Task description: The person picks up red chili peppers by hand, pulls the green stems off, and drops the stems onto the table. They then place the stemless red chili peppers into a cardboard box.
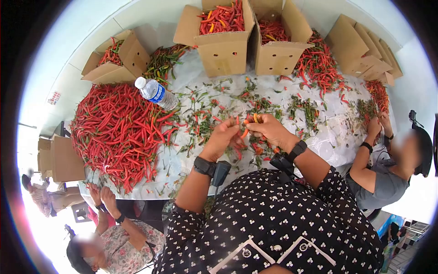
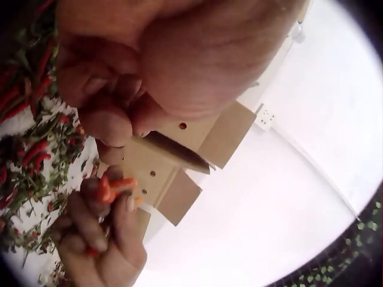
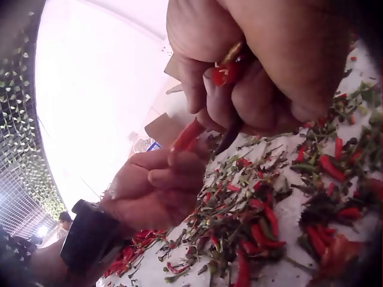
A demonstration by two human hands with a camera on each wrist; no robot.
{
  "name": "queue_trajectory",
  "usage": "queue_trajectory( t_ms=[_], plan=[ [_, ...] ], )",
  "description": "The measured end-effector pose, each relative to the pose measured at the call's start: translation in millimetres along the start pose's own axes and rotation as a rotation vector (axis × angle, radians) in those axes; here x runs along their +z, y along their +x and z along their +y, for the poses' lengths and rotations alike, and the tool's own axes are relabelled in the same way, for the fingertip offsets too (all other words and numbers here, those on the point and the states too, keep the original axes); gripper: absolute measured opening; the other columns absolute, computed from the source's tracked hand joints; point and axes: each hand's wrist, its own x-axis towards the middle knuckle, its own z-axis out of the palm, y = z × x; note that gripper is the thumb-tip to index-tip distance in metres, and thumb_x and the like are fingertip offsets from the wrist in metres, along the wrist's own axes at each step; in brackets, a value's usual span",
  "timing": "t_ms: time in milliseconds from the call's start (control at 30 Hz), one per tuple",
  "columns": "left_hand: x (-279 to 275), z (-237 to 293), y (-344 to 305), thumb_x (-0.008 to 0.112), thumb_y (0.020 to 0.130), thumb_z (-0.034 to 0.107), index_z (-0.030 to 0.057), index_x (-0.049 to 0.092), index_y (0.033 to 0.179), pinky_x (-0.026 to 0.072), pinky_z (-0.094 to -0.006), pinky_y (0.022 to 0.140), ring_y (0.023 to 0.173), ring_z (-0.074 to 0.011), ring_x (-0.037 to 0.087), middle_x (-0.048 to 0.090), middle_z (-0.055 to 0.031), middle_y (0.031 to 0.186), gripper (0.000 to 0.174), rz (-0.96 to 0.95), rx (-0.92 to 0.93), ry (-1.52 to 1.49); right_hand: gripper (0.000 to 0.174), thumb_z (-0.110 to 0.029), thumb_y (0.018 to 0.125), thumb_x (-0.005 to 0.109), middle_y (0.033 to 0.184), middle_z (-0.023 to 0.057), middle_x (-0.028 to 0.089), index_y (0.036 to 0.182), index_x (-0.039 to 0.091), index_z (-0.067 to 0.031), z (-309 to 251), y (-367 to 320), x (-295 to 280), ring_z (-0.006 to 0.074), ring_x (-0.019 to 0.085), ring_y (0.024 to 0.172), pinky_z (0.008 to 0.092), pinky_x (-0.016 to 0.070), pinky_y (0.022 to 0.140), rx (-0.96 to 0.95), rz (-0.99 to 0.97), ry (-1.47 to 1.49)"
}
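Observation:
Both hands meet over the table. My right hand (image 1: 273, 131) curls around several chillies, with an orange chilli (image 1: 245, 133) sticking out below its fingers. In the right wrist view, a cut or broken red chilli end (image 3: 224, 75) and a dark chilli (image 3: 228, 139) show between those fingers. My left hand (image 1: 222, 138) pinches a red chilli (image 3: 189, 135) at its fingertips, close against the right hand's fingers. Up close in the left wrist view, the left fingers (image 2: 108, 122) are bent together and hide what lies inside them.
Left of the hands rises a big heap of red chillies (image 1: 121, 132), a water bottle (image 1: 157, 93) lying on it. Stems and loose chillies litter the white table cover (image 1: 328, 144). Cardboard boxes (image 1: 223, 57) of chillies line the back. One person sits right (image 1: 383, 178), another front left (image 1: 132, 237).

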Motion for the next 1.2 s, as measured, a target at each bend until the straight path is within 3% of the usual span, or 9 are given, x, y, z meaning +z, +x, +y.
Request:
queue_trajectory(
  t_ms=[300, 633, 700, 833, 867, 967, 1033, 1100, 1200],
  plan=[
    [4.7, -15.1, 6.0, 0.051, 0.087, 0.010, 0.0028, 0.050, 0.093, 0.0474, -0.0214, 0.055, 0.062, -0.0097, 0.057, 0.059, -0.0037, 0.081, 0.009, -0.081, 0.049, -0.140, 0.016, -0.014, 0.080, 0.063, 0.063, -0.0046, 0.050, 0.090, 0.058, -0.0031, -6.5, -7.4, 2.0, 0.0020, 0.039, 0.047, 0.0186, 0.0297, 0.042, -0.079, 0.033, -0.196],
    [11.6, -1.9, 10.5, 0.055, 0.084, 0.006, 0.0006, 0.055, 0.091, 0.0432, -0.0208, 0.056, 0.062, -0.0082, 0.054, 0.059, -0.0029, 0.080, 0.008, 0.006, 0.151, 0.156, 0.017, -0.014, 0.080, 0.063, 0.068, -0.0027, 0.054, 0.090, 0.060, -0.0008, -2.2, 1.9, -6.6, 0.0025, 0.044, 0.057, 0.0188, 0.0367, 0.050, -0.134, 0.069, -0.186],
    [12.3, 1.8, 12.7, 0.055, 0.084, 0.005, 0.0009, 0.054, 0.091, 0.0433, -0.0207, 0.057, 0.063, -0.0075, 0.054, 0.060, -0.0026, 0.079, 0.008, 0.008, 0.161, 0.146, 0.017, -0.017, 0.076, 0.063, 0.058, -0.0015, 0.051, 0.080, 0.061, -0.0005, -6.1, 5.6, -9.5, 0.0055, 0.042, 0.053, 0.0233, 0.0352, 0.048, -0.258, 0.131, -0.459],
    [16.7, 15.9, 13.8, 0.055, 0.084, 0.005, 0.0022, 0.053, 0.093, 0.0429, -0.0198, 0.060, 0.069, -0.0069, 0.055, 0.060, -0.0026, 0.083, 0.010, 0.028, 0.174, 0.080, 0.017, -0.017, 0.076, 0.062, 0.055, -0.0016, 0.050, 0.080, 0.061, -0.0004, -30.9, 8.0, -3.2, 0.0048, 0.041, 0.052, 0.0233, 0.0345, 0.046, -0.391, 0.157, -0.478],
    [18.2, 22.8, 16.0, 0.055, 0.084, 0.006, 0.0025, 0.052, 0.093, 0.0427, -0.0195, 0.060, 0.069, -0.0068, 0.055, 0.060, -0.0025, 0.083, 0.010, 0.066, 0.229, 0.089, 0.017, -0.017, 0.077, 0.061, 0.057, -0.0032, 0.050, 0.080, 0.061, -0.0002, -40.3, 8.8, -3.5, 0.0028, 0.042, 0.054, 0.0211, 0.0340, 0.046, -0.317, 0.129, -0.441],
    [15.2, 56.3, 18.1, 0.055, 0.083, 0.005, 0.0030, 0.052, 0.091, 0.0422, -0.0192, 0.058, 0.065, -0.0067, 0.054, 0.059, -0.0014, 0.078, 0.009, 0.135, 0.321, 0.125, 0.016, -0.016, 0.079, 0.060, 0.060, -0.0046, 0.050, 0.080, 0.062, -0.0005, -49.7, 26.7, 2.4, 0.0011, 0.043, 0.055, 0.0189, 0.0331, 0.046, -0.485, 0.216, -0.180],
    [11.8, 83.0, 16.6, 0.057, 0.076, 0.001, 0.0013, 0.052, 0.091, 0.0438, -0.0206, 0.058, 0.066, -0.0060, 0.052, 0.057, -0.0003, 0.076, 0.015, 0.166, 0.415, 0.234, 0.013, -0.016, 0.081, 0.060, 0.063, -0.0059, 0.049, 0.083, 0.061, -0.0024, -79.3, 19.4, 2.1, 0.0011, 0.040, 0.053, 0.0184, 0.0306, 0.045, -0.452, 0.191, -0.111],
    [15.8, 106.4, 12.6, 0.057, 0.075, 0.002, 0.0017, 0.053, 0.087, 0.0420, -0.0198, 0.056, 0.063, -0.0049, 0.050, 0.054, 0.0013, 0.071, 0.012, 0.207, 0.411, 0.268, 0.011, -0.016, 0.082, 0.059, 0.062, -0.0058, 0.045, 0.088, 0.058, -0.0060, -91.9, 24.1, -5.2, 0.0021, 0.036, 0.051, 0.0194, 0.0270, 0.043, -0.469, 0.256, 0.277],
    [9.3, 139.0, 21.9, 0.058, 0.076, 0.003, 0.0008, 0.055, 0.081, 0.0396, -0.0206, 0.054, 0.061, -0.0050, 0.046, 0.053, 0.0018, 0.068, 0.007, 0.397, 0.664, 0.414, 0.007, -0.015, 0.083, 0.057, 0.064, -0.0044, 0.044, 0.084, 0.053, -0.0094, -99.9, 18.4, -14.5, 0.0045, 0.035, 0.049, 0.0191, 0.0250, 0.041, -0.403, 0.172, 0.524]
  ],
)
